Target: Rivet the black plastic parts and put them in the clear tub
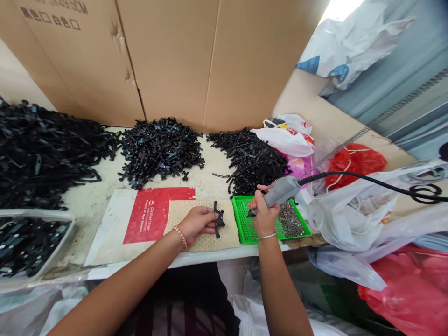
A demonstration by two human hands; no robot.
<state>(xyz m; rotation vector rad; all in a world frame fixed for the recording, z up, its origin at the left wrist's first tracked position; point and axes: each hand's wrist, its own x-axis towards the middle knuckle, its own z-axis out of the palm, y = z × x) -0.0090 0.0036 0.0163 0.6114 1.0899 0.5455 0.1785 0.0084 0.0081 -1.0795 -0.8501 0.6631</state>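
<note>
My left hand [200,224] pinches a small black jointed plastic part [219,220] over a beige honeycomb-patterned pad [199,242]. My right hand [265,214] is wrapped round a grey electric screwdriver [283,190], whose tip points down and left over a green plastic basket [247,237]. Small silvery screws [290,220] lie heaped in the right part of that basket. A black cable [343,173] leads from the screwdriver's back end to the right.
Black part piles lie at left [45,149], middle [159,149] and right [257,161]. A white tub [70,228] holds more pieces. Cardboard [175,60] stands behind the table. Plastic bags, including a red one [357,163], crowd the right side. A coiled spring [345,144] runs down towards the screwdriver.
</note>
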